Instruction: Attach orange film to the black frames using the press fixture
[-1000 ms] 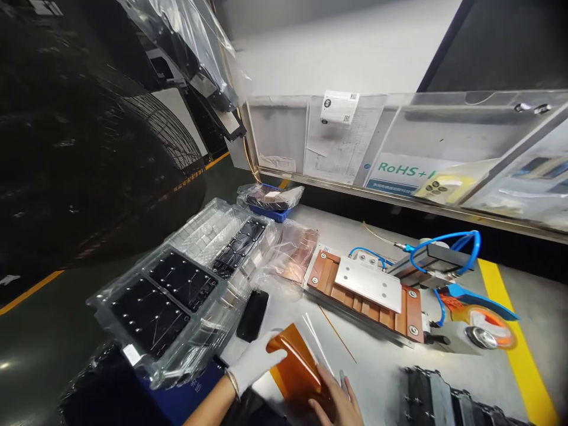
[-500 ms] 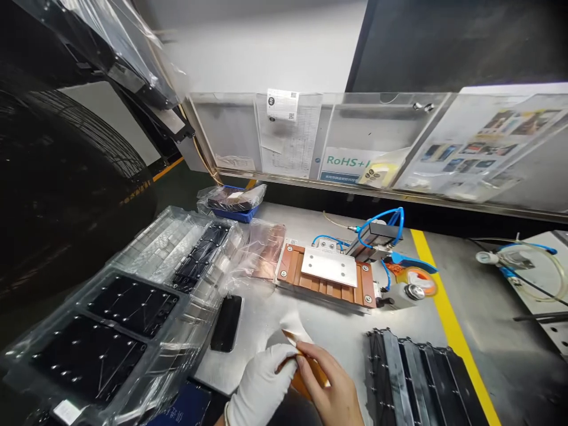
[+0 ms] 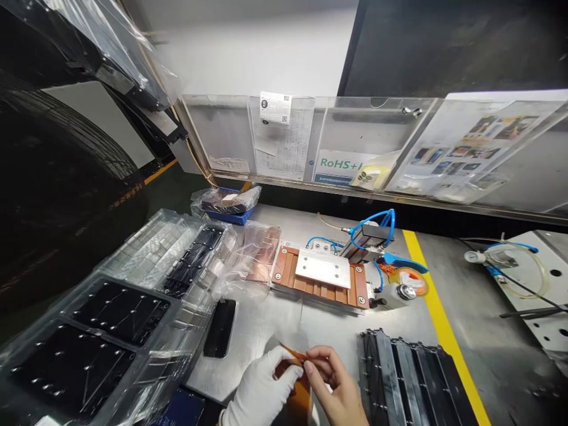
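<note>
My left hand (image 3: 261,386), in a white glove, pinches a thin amber film sheet (image 3: 300,402) near the bottom centre of the head view. Bare fingers of my right hand (image 3: 335,384) close on the same film's upper edge, meeting the left fingertips. The film curls between the hands and hangs below them; its lower end is cut off by the frame. Beyond the hands sits a fixture (image 3: 319,278) with brown blocks and a white plate on top. Black ribbed parts (image 3: 408,378) lie to the right of my right hand.
Left are clear plastic trays (image 3: 146,248) with black panels, and a phone (image 3: 220,328). Bagged copper-coloured sheets (image 3: 264,254) lie beside the fixture. Behind them is a blue bin (image 3: 231,216). A bottle (image 3: 399,294) and orange tape roll (image 3: 417,281) stand by yellow floor-style tape (image 3: 439,313).
My right fingers have shifted along the film's edge, and a pale, see-through sheet near the fingertips shows less plainly. The whole view has moved slightly, with the bench appearing further left.
</note>
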### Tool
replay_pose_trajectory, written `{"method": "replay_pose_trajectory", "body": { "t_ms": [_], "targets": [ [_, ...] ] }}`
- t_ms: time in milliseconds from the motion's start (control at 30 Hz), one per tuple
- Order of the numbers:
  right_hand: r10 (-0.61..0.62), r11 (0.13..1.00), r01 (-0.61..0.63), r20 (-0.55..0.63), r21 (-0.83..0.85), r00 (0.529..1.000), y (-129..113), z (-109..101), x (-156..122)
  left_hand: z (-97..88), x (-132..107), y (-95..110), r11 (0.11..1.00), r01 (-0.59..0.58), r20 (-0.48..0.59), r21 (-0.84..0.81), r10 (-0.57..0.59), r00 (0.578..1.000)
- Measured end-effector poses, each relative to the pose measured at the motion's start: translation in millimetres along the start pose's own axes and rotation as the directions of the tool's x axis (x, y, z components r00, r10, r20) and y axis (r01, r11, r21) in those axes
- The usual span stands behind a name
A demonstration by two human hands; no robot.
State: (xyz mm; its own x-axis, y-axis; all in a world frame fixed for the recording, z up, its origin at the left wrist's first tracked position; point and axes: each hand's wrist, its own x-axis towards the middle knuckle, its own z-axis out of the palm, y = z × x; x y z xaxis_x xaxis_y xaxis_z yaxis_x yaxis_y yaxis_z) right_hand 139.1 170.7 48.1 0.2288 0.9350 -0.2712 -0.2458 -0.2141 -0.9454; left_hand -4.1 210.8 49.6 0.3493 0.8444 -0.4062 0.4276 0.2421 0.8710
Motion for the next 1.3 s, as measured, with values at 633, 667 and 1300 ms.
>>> {"method": "replay_pose_trajectory", "body": {
  "t_ms": [633,667,1300],
  "targets": [
    [0.239,0.883,0.097,-0.618,0.458,0.749,3,-95,25,-31.9,13,-60,0.9,0.336,-0.052,-0.278,-0.363,0.93],
    [0.247,0.878,0.098,-0.618,0.469,0.746,1,-99,24,-34.0,14,-64,0.908,0.344,-0.043,-0.239,-0.364,0.93],
    [0.237,0.901,-0.143,0.188,-0.41,0.953,-34,-83,49,-32.6,51,57,0.894,-0.283,0.272,0.347,0.193,0.943]
  ]
}}
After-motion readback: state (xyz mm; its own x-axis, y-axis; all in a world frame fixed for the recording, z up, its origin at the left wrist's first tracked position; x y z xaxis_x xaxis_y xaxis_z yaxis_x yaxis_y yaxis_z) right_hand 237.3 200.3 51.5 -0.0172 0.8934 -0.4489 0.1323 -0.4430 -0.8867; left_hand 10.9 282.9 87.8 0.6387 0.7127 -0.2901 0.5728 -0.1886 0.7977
